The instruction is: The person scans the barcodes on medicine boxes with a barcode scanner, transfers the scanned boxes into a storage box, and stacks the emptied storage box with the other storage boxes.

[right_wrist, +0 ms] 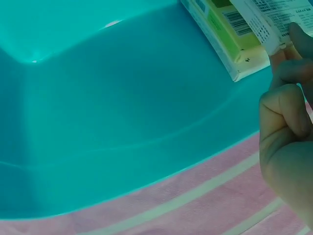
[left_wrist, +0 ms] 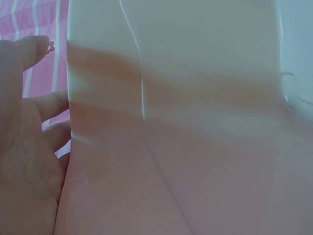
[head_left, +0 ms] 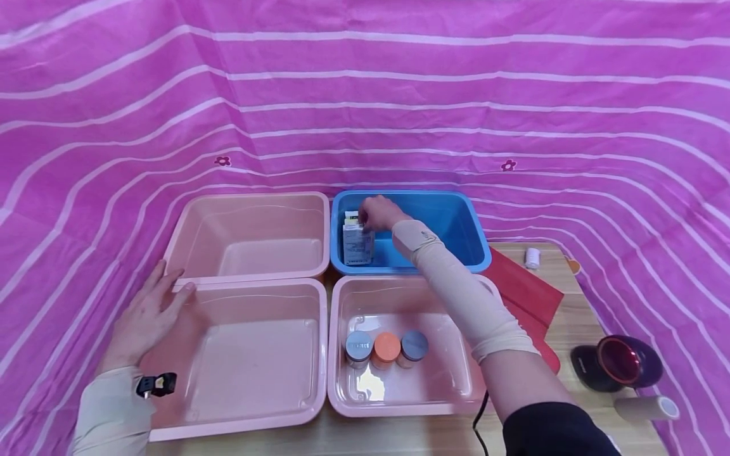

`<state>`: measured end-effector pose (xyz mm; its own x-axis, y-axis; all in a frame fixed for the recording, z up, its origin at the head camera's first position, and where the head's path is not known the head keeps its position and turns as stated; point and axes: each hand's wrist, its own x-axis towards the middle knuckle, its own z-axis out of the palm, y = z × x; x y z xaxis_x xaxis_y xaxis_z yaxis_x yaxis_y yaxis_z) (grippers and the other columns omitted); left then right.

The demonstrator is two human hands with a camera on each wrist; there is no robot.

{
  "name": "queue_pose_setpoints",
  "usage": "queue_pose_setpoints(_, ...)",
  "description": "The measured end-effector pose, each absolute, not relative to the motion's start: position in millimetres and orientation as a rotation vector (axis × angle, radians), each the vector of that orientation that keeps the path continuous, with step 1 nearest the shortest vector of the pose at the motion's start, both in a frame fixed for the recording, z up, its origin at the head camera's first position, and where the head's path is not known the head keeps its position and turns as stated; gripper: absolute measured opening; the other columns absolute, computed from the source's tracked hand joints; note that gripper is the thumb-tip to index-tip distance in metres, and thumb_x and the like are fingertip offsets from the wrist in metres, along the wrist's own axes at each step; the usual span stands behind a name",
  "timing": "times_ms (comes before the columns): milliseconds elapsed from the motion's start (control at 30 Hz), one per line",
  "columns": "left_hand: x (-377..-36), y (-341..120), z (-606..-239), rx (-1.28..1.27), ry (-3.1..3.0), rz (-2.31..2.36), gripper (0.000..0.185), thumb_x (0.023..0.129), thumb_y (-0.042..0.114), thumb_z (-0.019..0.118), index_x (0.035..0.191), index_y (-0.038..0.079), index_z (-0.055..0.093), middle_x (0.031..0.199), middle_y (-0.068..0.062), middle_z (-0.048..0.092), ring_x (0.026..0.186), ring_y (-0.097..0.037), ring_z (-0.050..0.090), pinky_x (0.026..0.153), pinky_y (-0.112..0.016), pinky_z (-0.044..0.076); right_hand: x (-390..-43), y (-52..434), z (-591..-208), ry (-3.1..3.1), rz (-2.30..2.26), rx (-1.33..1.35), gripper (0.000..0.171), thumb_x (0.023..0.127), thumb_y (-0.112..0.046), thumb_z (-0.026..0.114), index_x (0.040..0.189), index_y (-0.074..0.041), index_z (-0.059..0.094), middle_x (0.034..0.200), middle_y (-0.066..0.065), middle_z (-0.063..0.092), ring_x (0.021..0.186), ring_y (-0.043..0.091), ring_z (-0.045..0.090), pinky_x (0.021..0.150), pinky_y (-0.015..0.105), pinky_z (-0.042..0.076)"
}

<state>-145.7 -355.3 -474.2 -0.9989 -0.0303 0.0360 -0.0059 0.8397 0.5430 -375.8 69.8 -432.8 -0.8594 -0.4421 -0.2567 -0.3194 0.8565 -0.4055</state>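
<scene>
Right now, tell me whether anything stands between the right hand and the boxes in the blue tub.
Nothing visible does: the right hand already has its fingers on the boxes standing in the blue tub.

Fine print and a barcode are seen on the white box [right_wrist: 274, 19] and the green-and-white box [right_wrist: 222, 36] in the blue tub [head_left: 456, 221], but nothing can be read. Faint lettering on the grey jar lid [head_left: 358, 345] is too small to be read.
</scene>
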Motion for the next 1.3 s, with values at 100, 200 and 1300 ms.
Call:
queue_pose_setpoints(100,-146,-354,-473,0.022,-2.972,-0.871,0.064,0.109,0.043,0.043,0.158,0.001,0.033,0.172,-0.02,0.003,0.149,-0.06,0.015,0.106,-0.082,0.021,-377,72,-436,2.69,-0.487,-0.572,0.023,0.095,-0.007,0.073,0.118,-0.01,0.076,0.117,0.01,0.073,0.1,0.025,0.065,0.099,0.043,0.058)
queue_pose_setpoints(200,-146,-354,-473,0.016,-2.973,-0.861,0.064,0.109,0.042,0.043,0.158,0.001,0.033,0.172,-0.02,0.003,0.149,-0.061,0.016,0.104,-0.082,0.021,-376,73,-434,2.684,-0.496,-0.581,0.026,0.095,-0.007,0.072,0.121,-0.008,0.075,0.118,0.01,0.073,0.101,0.025,0.066,0.099,0.042,0.058)
queue_pose_setpoints(1300,-146,-366,-474,0.03,-2.975,-0.862,0.064,0.109,0.041,0.044,0.158,0.001,0.033,0.172,-0.021,0.001,0.149,-0.061,0.013,0.105,-0.083,0.02,-168,99,-467,2.421,-0.6,-1.141,0.049,0.082,-0.031,0.089,0.127,-0.023,0.073,0.114,-0.007,0.071,0.102,0.009,0.07,0.092,0.022,0.057)
